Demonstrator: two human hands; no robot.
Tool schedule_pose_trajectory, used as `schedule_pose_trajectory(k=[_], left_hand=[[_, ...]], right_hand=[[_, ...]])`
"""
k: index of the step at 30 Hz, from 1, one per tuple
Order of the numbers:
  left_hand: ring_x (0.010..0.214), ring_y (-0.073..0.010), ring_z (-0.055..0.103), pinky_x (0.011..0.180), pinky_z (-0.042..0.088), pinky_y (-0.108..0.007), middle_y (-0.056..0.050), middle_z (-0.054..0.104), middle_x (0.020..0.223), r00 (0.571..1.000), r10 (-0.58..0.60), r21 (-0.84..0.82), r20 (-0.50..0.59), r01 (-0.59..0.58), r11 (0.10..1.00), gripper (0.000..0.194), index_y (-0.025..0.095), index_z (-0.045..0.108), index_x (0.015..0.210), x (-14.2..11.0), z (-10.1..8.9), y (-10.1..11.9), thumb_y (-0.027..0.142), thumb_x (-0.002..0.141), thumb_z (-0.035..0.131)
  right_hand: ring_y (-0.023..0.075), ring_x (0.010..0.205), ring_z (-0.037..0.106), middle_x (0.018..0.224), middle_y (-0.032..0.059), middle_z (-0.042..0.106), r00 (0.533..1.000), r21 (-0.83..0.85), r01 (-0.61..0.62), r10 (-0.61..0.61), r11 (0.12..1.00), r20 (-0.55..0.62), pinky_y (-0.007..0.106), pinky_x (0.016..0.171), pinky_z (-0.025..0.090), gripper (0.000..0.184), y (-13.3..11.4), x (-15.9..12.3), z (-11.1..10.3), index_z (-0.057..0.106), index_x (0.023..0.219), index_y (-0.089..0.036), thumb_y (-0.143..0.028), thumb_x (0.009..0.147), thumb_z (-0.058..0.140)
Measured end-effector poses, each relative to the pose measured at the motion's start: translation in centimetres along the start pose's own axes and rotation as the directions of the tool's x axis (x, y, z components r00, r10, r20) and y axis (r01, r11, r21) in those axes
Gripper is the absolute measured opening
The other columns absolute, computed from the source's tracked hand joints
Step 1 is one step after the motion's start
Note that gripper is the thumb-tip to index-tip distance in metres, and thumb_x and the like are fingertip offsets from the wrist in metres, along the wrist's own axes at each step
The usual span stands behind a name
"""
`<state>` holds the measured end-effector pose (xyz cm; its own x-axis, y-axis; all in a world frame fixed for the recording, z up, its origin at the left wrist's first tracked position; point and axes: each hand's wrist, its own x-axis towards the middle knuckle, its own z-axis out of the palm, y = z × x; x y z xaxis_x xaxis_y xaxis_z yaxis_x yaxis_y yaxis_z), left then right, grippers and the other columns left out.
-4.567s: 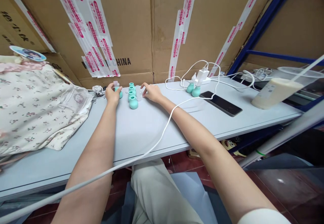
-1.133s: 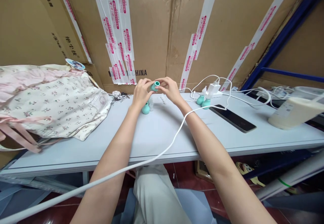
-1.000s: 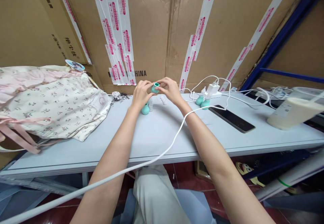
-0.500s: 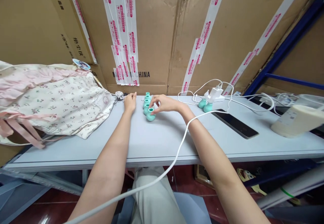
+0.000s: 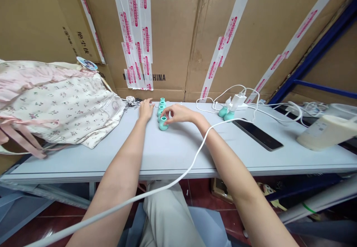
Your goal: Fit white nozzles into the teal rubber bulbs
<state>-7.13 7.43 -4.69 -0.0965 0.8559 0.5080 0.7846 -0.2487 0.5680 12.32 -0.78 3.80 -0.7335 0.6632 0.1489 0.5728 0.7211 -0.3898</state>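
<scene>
- Our right hand (image 5: 178,113) grips the front teal bulb (image 5: 163,127), in row on the surface (image 5: 181,150).
- Our left hand (image 5: 145,110) lies open beside.
- Row's visible mouths have no tips; two tipped bulbs (image 5: 229,116) stand near the charger (image 5: 238,100).

On the flat grey bench (image 5: 178,148): floral white cloth bundle (image 5: 69,105) left of round teal bulb row (image 5: 163,125), rectangular black phone (image 5: 259,134) right, upright brown cardboard (image 5: 173,35) behind.
</scene>
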Motion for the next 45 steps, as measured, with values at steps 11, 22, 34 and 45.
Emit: schedule_pose_trajectory(k=[11,22,34,45], left_hand=[[0.094,-0.0219,0.062,0.086,0.044,-0.032,-0.009,0.07,0.1,0.991,-0.071,-0.038,0.115,0.076,0.996,0.023,0.019,0.069,0.092,1.4,1.0,-0.7,0.027,0.073,0.063],[0.089,-0.019,0.059,0.085,0.041,-0.031,-0.004,0.071,0.092,0.932,0.34,-0.072,-0.126,-0.35,0.934,0.024,0.02,0.072,0.09,2.6,-3.8,7.8,0.037,0.077,0.06],[0.081,-0.0187,0.058,0.073,0.042,-0.029,-0.004,0.071,0.079,0.839,0.534,-0.121,0.105,-0.522,0.844,0.023,0.021,0.075,0.084,-0.2,-3.4,12.7,0.04,0.072,0.067],[0.084,-0.0168,0.064,0.084,0.045,-0.026,-0.006,0.072,0.083,0.998,0.042,-0.288,-0.055,-0.057,0.956,0.035,0.014,0.07,0.091,2.0,-2.3,3.8,0.038,0.083,0.047]], right_hand=[[0.0098,0.067,0.051,0.077,0.0008,0.063,0.978,0.184,0.011,0.028,0.983,-0.207,0.022,0.064,0.035,0.031,0.3,-1.6,-2.8,0.069,0.098,-0.016,-0.038,0.075,0.064],[0.011,0.066,0.055,0.086,-0.0008,0.067,0.759,0.148,-0.032,0.121,0.988,-0.64,0.024,0.066,0.04,0.029,2.9,-1.9,-3.5,0.065,0.105,-0.023,-0.035,0.079,0.06],[0.0126,0.064,0.062,0.072,-0.0002,0.069,0.722,0.128,-0.092,0.155,0.988,-0.674,0.023,0.062,0.041,0.013,3.7,-3.0,-3.2,0.069,0.079,-0.018,-0.03,0.076,0.065],[0.0154,0.083,0.065,0.086,-0.0028,0.073,0.841,-0.078,-0.405,0.338,0.911,-0.422,0.023,0.066,0.039,0.012,7.1,-4.3,-1.3,0.072,0.085,-0.026,-0.025,0.074,0.068]])
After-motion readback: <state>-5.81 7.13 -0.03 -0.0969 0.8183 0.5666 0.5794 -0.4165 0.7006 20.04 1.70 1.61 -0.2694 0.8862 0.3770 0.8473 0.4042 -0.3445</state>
